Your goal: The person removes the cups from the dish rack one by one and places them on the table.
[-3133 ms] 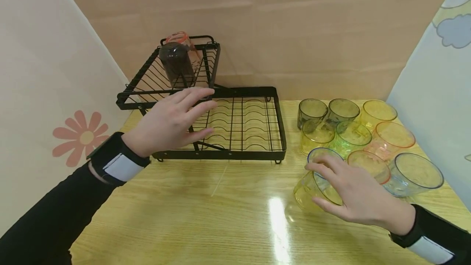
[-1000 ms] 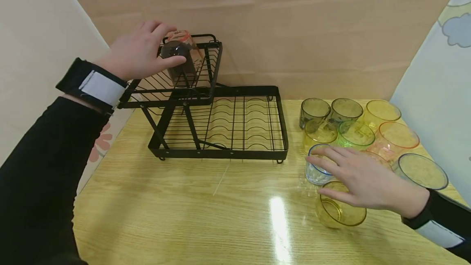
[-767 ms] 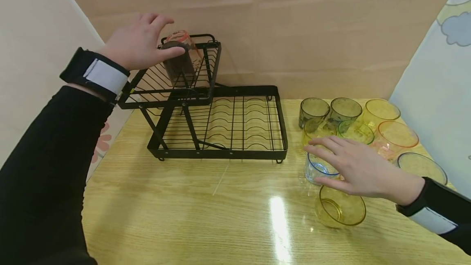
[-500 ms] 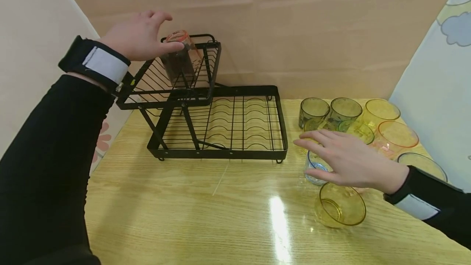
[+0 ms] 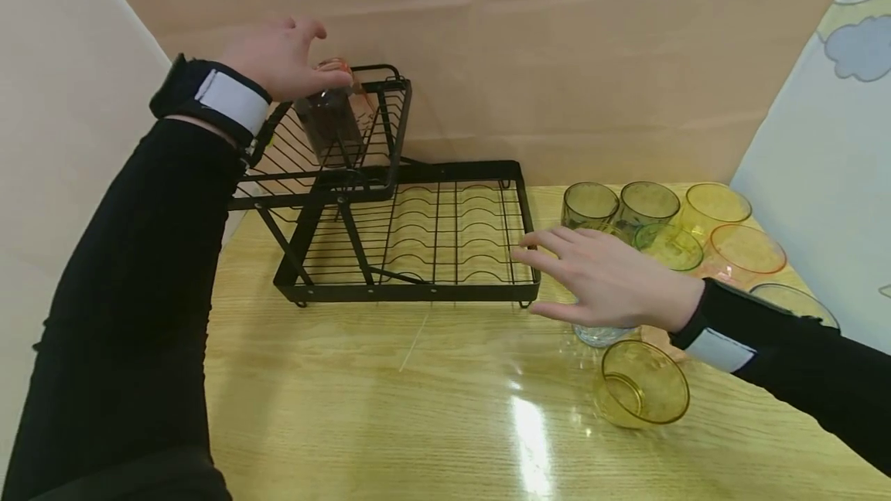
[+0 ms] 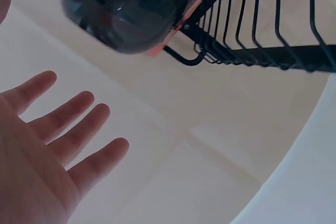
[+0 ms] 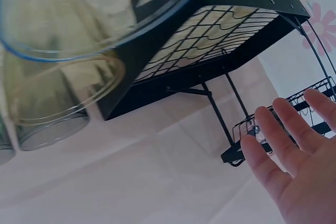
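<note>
My left hand (image 5: 278,60) hovers beside the top of a dark glass (image 5: 330,126), fingers spread and holding nothing. That glass stands upside down on the upper tier of a black dish rack (image 5: 411,292). In the left wrist view a gap separates the fingers from the dark glass (image 6: 126,14). Behind it is a clear glass with an orange-red rim (image 5: 363,103), partly covered. My right hand (image 5: 605,273) floats between the rack and the grouped glasses, its fingers extended. Beneath it a blue-rimmed glass (image 5: 600,336) is mostly hidden. A yellow glass (image 5: 643,385) stands nearer me.
Several glasses fill the right of the table, among them two smoky ones (image 5: 590,206), a yellow one (image 5: 717,207), a green-rimmed one (image 5: 668,246) and a pink-rimmed one (image 5: 748,250). The rack's lower tier (image 5: 480,253) lies left of them. A beige wall (image 5: 592,60) stands behind.
My left hand rose from before the rack to the upper tier, beside the dark glass. My right hand left the yellow glass, which now sits slightly right of before, and moved left toward the rack.
</note>
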The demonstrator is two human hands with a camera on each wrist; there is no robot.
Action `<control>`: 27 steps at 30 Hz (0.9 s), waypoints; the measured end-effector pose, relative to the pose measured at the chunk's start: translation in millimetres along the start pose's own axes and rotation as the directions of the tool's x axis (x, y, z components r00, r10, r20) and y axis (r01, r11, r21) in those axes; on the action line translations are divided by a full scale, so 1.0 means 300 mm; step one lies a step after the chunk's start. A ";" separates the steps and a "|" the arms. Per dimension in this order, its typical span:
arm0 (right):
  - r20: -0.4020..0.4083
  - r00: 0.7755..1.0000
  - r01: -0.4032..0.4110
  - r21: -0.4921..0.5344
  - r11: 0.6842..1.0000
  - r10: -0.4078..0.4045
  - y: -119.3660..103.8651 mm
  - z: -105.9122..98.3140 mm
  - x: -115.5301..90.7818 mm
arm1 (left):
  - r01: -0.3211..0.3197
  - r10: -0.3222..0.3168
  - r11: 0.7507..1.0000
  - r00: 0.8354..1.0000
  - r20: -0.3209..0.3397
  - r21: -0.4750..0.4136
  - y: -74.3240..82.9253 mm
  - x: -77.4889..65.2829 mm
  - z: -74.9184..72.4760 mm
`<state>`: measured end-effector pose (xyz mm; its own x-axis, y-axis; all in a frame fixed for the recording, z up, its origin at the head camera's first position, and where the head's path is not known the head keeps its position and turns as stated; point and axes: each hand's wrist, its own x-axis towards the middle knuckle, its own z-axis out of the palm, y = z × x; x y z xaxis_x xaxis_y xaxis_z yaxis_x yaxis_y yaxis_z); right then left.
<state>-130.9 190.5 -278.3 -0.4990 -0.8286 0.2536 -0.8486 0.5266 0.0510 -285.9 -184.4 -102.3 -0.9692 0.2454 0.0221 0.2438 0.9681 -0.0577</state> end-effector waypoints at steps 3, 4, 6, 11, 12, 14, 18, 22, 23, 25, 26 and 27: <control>0.008 1.000 0.011 -0.002 1.000 -0.011 -0.008 0.003 0.035 | 0.012 -0.011 0.999 1.000 0.018 -0.037 0.003 0.017 0.013; 0.009 1.000 0.016 -0.005 1.000 -0.016 -0.010 0.006 0.046 | 0.018 -0.016 0.999 1.000 0.025 -0.048 0.005 0.021 0.017; 0.008 1.000 0.025 -0.011 1.000 -0.025 -0.015 0.011 0.068 | 0.028 -0.025 0.998 0.999 0.037 -0.064 0.008 0.027 0.024; -0.003 0.999 0.047 -0.020 0.999 -0.047 -0.022 0.021 0.133 | 0.050 -0.045 0.996 0.997 0.064 -0.075 0.009 0.038 0.044; -0.005 0.999 0.049 -0.017 0.999 -0.049 -0.022 0.022 0.147 | 0.052 -0.047 0.996 0.997 0.066 -0.075 0.009 0.040 0.049; -0.005 0.999 0.048 -0.007 0.999 -0.048 -0.022 0.025 0.174 | 0.052 -0.046 0.995 0.996 0.072 -0.081 0.007 0.046 0.060; -0.001 0.999 0.032 0.009 0.999 -0.032 -0.018 0.031 0.218 | 0.045 -0.039 0.996 0.996 0.083 -0.071 0.002 0.056 0.081; 0.008 1.000 0.008 0.021 1.000 -0.008 -0.014 0.036 0.250 | 0.049 -0.043 0.996 0.996 0.084 -0.073 0.001 0.058 0.093; 0.012 1.000 0.000 0.026 1.000 0.000 -0.013 0.036 0.256 | 0.048 -0.042 0.996 0.996 0.085 -0.079 0.003 0.057 0.094; 0.022 1.000 -0.013 0.027 1.000 0.012 -0.011 0.039 0.267 | 0.042 -0.034 0.996 0.995 0.093 -0.082 0.007 0.056 0.098; 0.030 0.999 -0.020 0.027 0.999 0.019 -0.011 0.040 0.272 | 0.034 -0.025 0.996 0.994 0.106 -0.079 0.008 0.057 0.101; 0.039 0.999 -0.027 0.026 0.999 0.026 -0.012 0.041 0.277 | 0.030 -0.020 0.996 0.992 0.123 -0.081 0.008 0.058 0.103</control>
<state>-171.7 117.4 -269.2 -0.5274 -0.8214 0.2173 -0.8391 0.5437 0.0186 -303.4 -179.5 -133.0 -0.9709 0.2176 -0.0998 0.2162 0.9760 0.0243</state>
